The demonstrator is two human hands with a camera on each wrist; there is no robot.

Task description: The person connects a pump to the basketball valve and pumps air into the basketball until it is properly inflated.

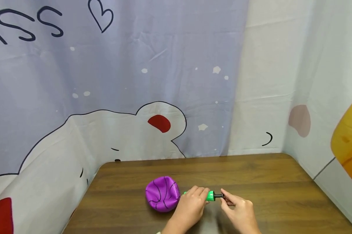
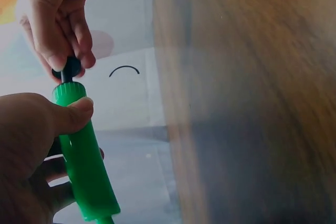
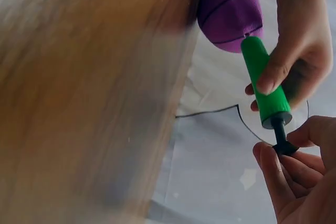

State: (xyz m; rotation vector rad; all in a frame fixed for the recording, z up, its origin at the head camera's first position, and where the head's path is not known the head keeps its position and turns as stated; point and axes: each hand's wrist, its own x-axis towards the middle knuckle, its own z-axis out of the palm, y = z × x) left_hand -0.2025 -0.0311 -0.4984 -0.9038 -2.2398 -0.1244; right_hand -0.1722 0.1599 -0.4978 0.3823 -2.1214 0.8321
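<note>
A: Starting nearest, with the right hand (image 1: 237, 208): how placed?

B: Right of the middle of the surface (image 1: 281, 188), well in from the right edge. Pinches the black handle (image 3: 285, 148) between thumb and bent fingers, parted only by the handle's width.

A: And with the left hand (image 1: 190, 206)?

B: Near the middle. Curls round the barrel of the green pump (image 3: 274, 106), with thumb across the barrel toward the handle end. Closed down to the barrel's thickness.

A: Any rod (image 3: 280, 129) in sight?

B: Yes, a short black length between barrel and handle. Points toward the right edge, about in line with the far edge.

A: Next, toward the left edge?

B: There, the purple ball (image 1: 162, 194), left of the middle, nearer the left edge than the right. Looks a little dented; bears thin black lines.

A: Touching the pump?

B: Joined at the pump's tip by a thin needle (image 3: 246, 35), best seen from the right wrist. Too small to tell how deep.

A: And past the far edge?

B: Just behind, from far left corner to far right corner, a pale cloth (image 1: 193, 65) printed with white specks, dark outlines and, high up, a heart (image 1: 102, 13).
</note>
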